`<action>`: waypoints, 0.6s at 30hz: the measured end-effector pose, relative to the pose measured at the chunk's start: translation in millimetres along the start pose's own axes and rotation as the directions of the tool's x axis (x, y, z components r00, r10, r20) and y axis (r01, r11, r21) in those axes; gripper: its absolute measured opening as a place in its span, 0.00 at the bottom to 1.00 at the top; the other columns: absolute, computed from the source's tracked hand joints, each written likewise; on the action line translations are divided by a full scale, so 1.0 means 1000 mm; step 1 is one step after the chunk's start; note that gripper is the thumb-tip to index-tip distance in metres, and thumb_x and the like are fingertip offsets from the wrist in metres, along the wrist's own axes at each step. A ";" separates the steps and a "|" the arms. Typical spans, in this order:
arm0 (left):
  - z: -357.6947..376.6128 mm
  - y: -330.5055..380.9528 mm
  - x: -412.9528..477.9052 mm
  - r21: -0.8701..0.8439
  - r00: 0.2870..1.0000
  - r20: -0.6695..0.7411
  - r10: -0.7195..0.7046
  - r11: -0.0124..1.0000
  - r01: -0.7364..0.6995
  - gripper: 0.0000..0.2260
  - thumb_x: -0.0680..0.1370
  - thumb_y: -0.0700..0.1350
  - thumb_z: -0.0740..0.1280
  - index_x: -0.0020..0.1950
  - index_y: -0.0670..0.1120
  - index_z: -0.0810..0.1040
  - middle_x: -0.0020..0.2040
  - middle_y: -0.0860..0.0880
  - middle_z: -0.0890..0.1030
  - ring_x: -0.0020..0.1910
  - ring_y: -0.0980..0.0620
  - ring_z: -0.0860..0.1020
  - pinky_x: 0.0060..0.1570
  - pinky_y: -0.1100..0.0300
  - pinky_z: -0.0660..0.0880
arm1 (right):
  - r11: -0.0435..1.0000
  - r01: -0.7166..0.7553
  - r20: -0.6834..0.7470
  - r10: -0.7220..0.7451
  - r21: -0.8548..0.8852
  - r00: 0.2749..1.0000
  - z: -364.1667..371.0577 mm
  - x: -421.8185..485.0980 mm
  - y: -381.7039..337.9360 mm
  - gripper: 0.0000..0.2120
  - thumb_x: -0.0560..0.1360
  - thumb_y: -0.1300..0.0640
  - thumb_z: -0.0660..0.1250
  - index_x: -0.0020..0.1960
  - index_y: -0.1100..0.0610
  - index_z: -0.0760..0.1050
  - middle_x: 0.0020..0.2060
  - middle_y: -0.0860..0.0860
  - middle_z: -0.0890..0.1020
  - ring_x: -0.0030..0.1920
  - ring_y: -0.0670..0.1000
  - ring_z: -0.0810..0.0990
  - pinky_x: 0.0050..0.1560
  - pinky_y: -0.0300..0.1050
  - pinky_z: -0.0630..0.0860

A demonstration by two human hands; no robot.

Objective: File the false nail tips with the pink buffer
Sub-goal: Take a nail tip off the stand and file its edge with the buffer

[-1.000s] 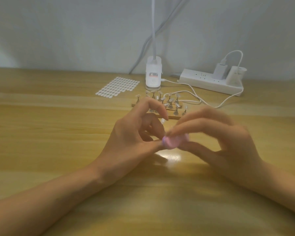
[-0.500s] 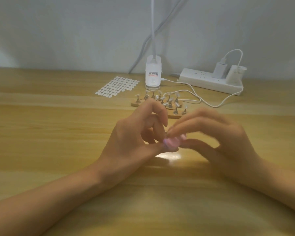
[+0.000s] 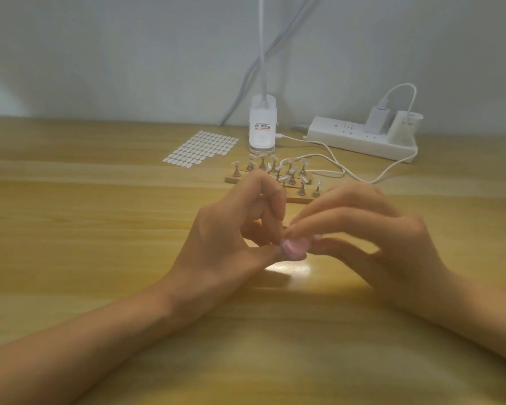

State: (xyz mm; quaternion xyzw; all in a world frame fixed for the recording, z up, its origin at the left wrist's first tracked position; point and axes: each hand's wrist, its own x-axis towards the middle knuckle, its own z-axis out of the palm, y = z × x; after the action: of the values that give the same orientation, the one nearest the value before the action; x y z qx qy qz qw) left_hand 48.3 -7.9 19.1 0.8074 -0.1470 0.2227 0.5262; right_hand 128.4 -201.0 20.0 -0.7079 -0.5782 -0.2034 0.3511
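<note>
Pinching one pink buffer (image 3: 295, 247), right hand (image 3: 386, 238) touches left hand (image 3: 228, 244).

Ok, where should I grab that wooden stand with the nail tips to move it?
Probably the flat wooden base, pinched low at its left end, coming from the left. Small upright pegs carrying tips crowd the top, so a grip from above would likely knock them, and the white cable lies close on the right.

Buffer (image 3: 294, 248) pink. Bench (image 3: 70, 229) pale yellow wood, streaky grain. Lamp clip (image 3: 262, 141) white, red-orange label (image 3: 261, 127). Power strip (image 3: 360, 140), charger (image 3: 377, 119), cable (image 3: 333, 159) white. Sticker sheet (image 3: 200, 149): rows of white ovals. Stand (image 3: 298, 200) tan wood. Wall (image 3: 100, 54) grey-white.
</note>
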 end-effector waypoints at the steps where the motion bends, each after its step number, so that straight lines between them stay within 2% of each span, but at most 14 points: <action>1: 0.000 -0.001 0.000 0.010 1.000 0.006 0.007 1.000 -0.007 0.19 0.69 0.40 0.79 0.47 0.49 0.70 0.33 0.55 0.80 0.34 0.56 0.82 0.41 0.58 0.82 | 1.000 -0.002 0.020 0.002 -0.026 1.000 0.001 -0.001 0.002 0.05 0.78 0.59 0.71 0.54 0.55 0.83 0.48 0.50 0.83 0.51 0.49 0.81 0.54 0.53 0.76; 3: 0.000 -0.001 -0.001 0.009 1.000 0.010 0.004 1.000 -0.004 0.20 0.68 0.37 0.80 0.47 0.48 0.70 0.34 0.55 0.82 0.36 0.55 0.85 0.43 0.58 0.83 | 0.997 -0.050 -0.010 0.049 -0.052 0.999 -0.003 0.000 0.006 0.06 0.77 0.60 0.72 0.53 0.56 0.83 0.47 0.51 0.83 0.50 0.50 0.81 0.53 0.54 0.76; 5: 0.001 0.001 -0.002 0.010 1.000 0.005 0.002 1.000 -0.002 0.20 0.68 0.39 0.80 0.47 0.49 0.70 0.34 0.55 0.82 0.37 0.55 0.85 0.44 0.60 0.82 | 0.999 -0.054 -0.060 0.053 -0.008 0.997 -0.005 0.000 0.004 0.07 0.77 0.60 0.72 0.54 0.54 0.82 0.48 0.51 0.83 0.50 0.50 0.82 0.53 0.53 0.77; 7: 0.000 0.000 -0.002 0.035 1.000 -0.001 0.016 0.999 -0.016 0.20 0.69 0.42 0.80 0.46 0.48 0.70 0.34 0.54 0.81 0.34 0.57 0.83 0.42 0.64 0.80 | 1.000 0.015 -0.021 -0.015 0.001 1.000 0.000 0.000 -0.002 0.06 0.78 0.58 0.71 0.55 0.53 0.81 0.50 0.49 0.82 0.52 0.48 0.81 0.54 0.50 0.75; 9: 0.000 -0.001 -0.001 0.051 1.000 0.007 0.010 0.999 -0.010 0.20 0.69 0.39 0.80 0.47 0.47 0.69 0.34 0.54 0.82 0.34 0.57 0.83 0.42 0.65 0.80 | 0.998 0.022 0.018 -0.021 -0.061 1.000 0.002 -0.001 0.001 0.06 0.79 0.58 0.71 0.54 0.54 0.83 0.50 0.49 0.82 0.51 0.48 0.80 0.55 0.50 0.74; 12: 0.001 0.000 -0.003 0.059 1.000 0.007 -0.003 0.998 0.003 0.21 0.68 0.38 0.80 0.47 0.48 0.69 0.35 0.56 0.85 0.36 0.55 0.85 0.42 0.62 0.80 | 0.997 -0.036 -0.047 0.034 -0.064 0.998 -0.005 0.000 0.005 0.07 0.78 0.59 0.71 0.55 0.54 0.82 0.49 0.50 0.82 0.50 0.50 0.81 0.52 0.54 0.76; 16: 0.000 -0.001 -0.001 0.031 0.999 -0.009 -0.032 0.999 0.032 0.19 0.70 0.44 0.79 0.48 0.49 0.70 0.35 0.52 0.84 0.33 0.53 0.82 0.37 0.58 0.80 | 0.995 0.074 0.016 -0.073 -0.072 0.997 0.001 -0.002 0.001 0.06 0.80 0.58 0.70 0.56 0.56 0.83 0.49 0.52 0.82 0.50 0.52 0.80 0.55 0.52 0.74; 18: -0.001 0.000 -0.001 0.021 0.999 -0.012 -0.047 0.999 0.048 0.20 0.70 0.42 0.80 0.48 0.51 0.69 0.36 0.52 0.85 0.35 0.52 0.84 0.36 0.55 0.80 | 0.995 0.010 -0.017 -0.012 -0.097 1.000 -0.003 -0.002 0.009 0.07 0.79 0.62 0.70 0.56 0.57 0.83 0.49 0.53 0.82 0.51 0.53 0.81 0.53 0.56 0.76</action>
State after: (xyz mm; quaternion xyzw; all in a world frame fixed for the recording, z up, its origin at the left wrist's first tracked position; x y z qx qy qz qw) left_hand 47.2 -6.9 18.4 0.8148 -0.1223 0.2164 0.5238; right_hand 136.8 -205.2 18.8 -0.7190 -0.5685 -0.2391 0.3204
